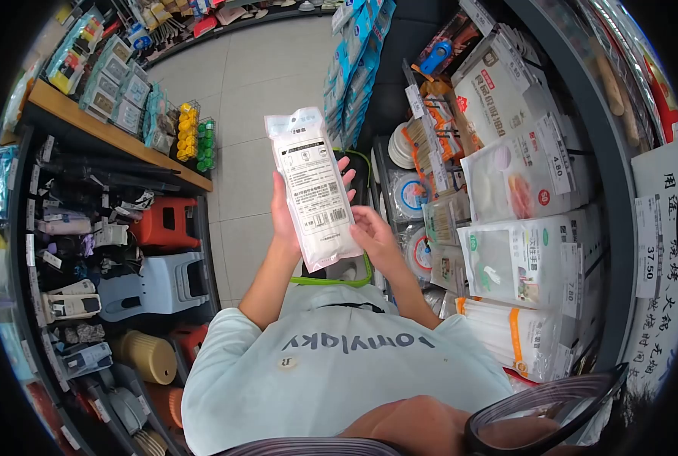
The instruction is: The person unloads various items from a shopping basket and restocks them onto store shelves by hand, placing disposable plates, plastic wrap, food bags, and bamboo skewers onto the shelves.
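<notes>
Glasses point(552, 412) edged lower right; mid-frame, our left hand point(282, 216) held a white packet point(313, 186), fingers half-spread; our right hand point(376, 238) curled against it, grip unclear

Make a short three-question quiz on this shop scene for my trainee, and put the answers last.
1. Which hand cradles the white plastic packet from behind, with fingers showing past its right edge?
2. True or false: the packet shows a barcode.
3. What colour is the stool next to the blue-grey stool? A: green; B: red-orange; C: yellow.

Key: 1. The left hand. 2. True. 3. B.
</notes>
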Tool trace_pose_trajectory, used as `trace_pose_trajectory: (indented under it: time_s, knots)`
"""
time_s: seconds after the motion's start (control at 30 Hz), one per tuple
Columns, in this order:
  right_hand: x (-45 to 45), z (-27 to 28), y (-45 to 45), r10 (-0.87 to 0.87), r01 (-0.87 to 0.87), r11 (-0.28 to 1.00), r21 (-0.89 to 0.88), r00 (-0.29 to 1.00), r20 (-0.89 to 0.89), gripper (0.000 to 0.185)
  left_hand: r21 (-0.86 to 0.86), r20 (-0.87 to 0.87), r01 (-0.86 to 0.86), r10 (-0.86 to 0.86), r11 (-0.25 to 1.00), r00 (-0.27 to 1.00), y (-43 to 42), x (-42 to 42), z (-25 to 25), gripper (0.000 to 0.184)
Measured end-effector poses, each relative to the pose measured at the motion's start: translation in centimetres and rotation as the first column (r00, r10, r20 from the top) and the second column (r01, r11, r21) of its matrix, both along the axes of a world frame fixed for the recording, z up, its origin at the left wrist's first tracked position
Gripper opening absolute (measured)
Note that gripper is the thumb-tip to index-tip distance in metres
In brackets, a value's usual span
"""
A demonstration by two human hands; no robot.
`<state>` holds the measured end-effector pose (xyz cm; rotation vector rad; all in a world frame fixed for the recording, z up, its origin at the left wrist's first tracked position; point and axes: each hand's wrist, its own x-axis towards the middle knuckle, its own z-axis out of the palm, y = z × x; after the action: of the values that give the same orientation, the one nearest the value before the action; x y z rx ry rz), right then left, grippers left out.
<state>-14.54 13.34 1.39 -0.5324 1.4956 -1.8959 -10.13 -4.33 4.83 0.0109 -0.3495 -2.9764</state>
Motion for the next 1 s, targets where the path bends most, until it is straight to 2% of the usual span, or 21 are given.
trace_pose_trajectory:
  time_s: [0.07,0.17,0.27,0.43,0.5,0.53,0.57,0.6,0.63,0.67,0.7,0.73,0.77,0.8,0.83,0.87,0.9,0.93,1.0]
  knots:
    - [0.1,-1.7,0.1,0.195,-0.198,0.975,0.099,0.980,0.039,0.033,0.000,0.001,0.002,-0.002,1.000,1.000,0.0,0.0,-0.1,0.091]
    - [0.5,-0.6,-0.1,0.266,-0.270,0.962,0.048,0.960,0.083,0.034,0.007,-0.003,0.008,-0.008,1.000,1.000,0.0,0.0,0.1,0.091]
    - [0.1,-0.1,-0.1,0.232,-0.239,0.962,0.131,0.971,0.063,0.036,0.021,-0.003,0.013,-0.013,1.000,1.000,0.0,0.1,0.1,0.092]
    - [0.1,-0.2,-0.2,0.237,-0.244,0.961,0.127,0.969,0.065,0.036,0.042,-0.037,0.040,-0.038,0.998,0.999,0.1,0.6,-0.4,0.092]
    - [-0.2,-1.5,0.0,0.235,-0.242,0.961,0.134,0.970,0.062,0.036,-0.020,0.017,0.082,-0.081,0.996,0.997,0.0,0.9,-1.1,0.093]
    - [-0.6,-2.8,0.3,0.280,-0.280,0.935,0.218,0.959,0.030,0.036,-0.019,0.017,0.081,-0.080,0.997,0.997,-0.1,0.6,-2.0,0.093]
    - [-0.9,-3.8,0.4,0.327,-0.312,0.900,0.303,0.945,0.003,0.036,0.035,-0.193,0.162,-0.152,0.986,0.969,-0.3,0.1,-3.5,0.088]
    - [-1.0,-4.4,0.1,0.327,-0.313,0.900,0.304,0.945,0.005,0.036,0.072,-0.397,0.251,-0.203,0.965,0.895,-0.4,-0.2,-5.2,0.083]
    - [-1.2,-4.8,-0.2,0.277,-0.234,0.919,0.318,0.956,-0.096,0.036,0.073,-0.396,0.251,-0.203,0.965,0.896,-1.0,0.0,-7.3,0.083]
    - [-1.3,-5.0,-0.6,0.225,-0.154,0.934,0.324,0.954,-0.196,0.036,-0.164,-0.230,0.188,-0.223,0.968,0.947,-1.9,0.6,-9.7,0.077]
    - [-1.1,-2.9,-0.8,0.120,-0.086,0.970,0.227,0.982,-0.143,0.042,-0.398,-0.061,0.157,-0.197,0.904,0.979,-2.3,0.9,-10.9,0.072]
    - [-1.6,-3.0,-0.6,0.051,-0.045,0.996,0.075,0.996,-0.074,0.046,-0.640,0.289,0.091,0.129,0.763,0.948,-0.5,1.3,-7.1,0.071]
    - [-2.1,-3.0,-0.2,-0.010,0.010,0.997,-0.074,1.000,0.005,0.051,-0.637,0.293,0.098,0.123,0.765,0.948,0.2,1.5,-6.1,0.071]
    - [-2.5,-3.0,0.0,-0.027,0.044,0.979,-0.201,0.996,0.086,0.059,-0.942,0.263,0.174,0.310,0.287,0.914,0.6,1.7,-5.5,0.073]
    - [-2.7,-3.1,-0.2,-0.035,0.053,0.979,-0.196,0.995,0.090,0.059,-0.921,0.129,0.273,0.443,-0.278,0.887,1.1,1.9,-5.1,0.076]
    - [-2.9,-3.2,-0.5,-0.150,0.162,0.968,-0.191,0.986,0.074,0.055,-0.894,0.098,0.265,0.418,-0.361,0.903,1.6,2.0,-4.8,0.078]
    - [-3.1,-3.3,-0.7,-0.262,0.268,0.945,-0.190,0.963,0.055,0.051,-0.895,0.102,0.264,0.411,-0.360,0.906,2.0,2.1,-5.1,0.078]
    - [-3.3,-4.1,-0.5,-0.268,0.274,0.943,-0.188,0.962,0.056,0.051,-0.896,0.145,0.296,0.413,-0.331,0.899,2.5,2.3,-5.7,0.077]
    - [-3.7,-5.7,-0.1,-0.318,0.406,0.900,-0.159,0.862,0.395,0.035,-0.884,0.223,0.363,0.416,-0.296,0.882,3.2,2.3,-7.4,0.077]
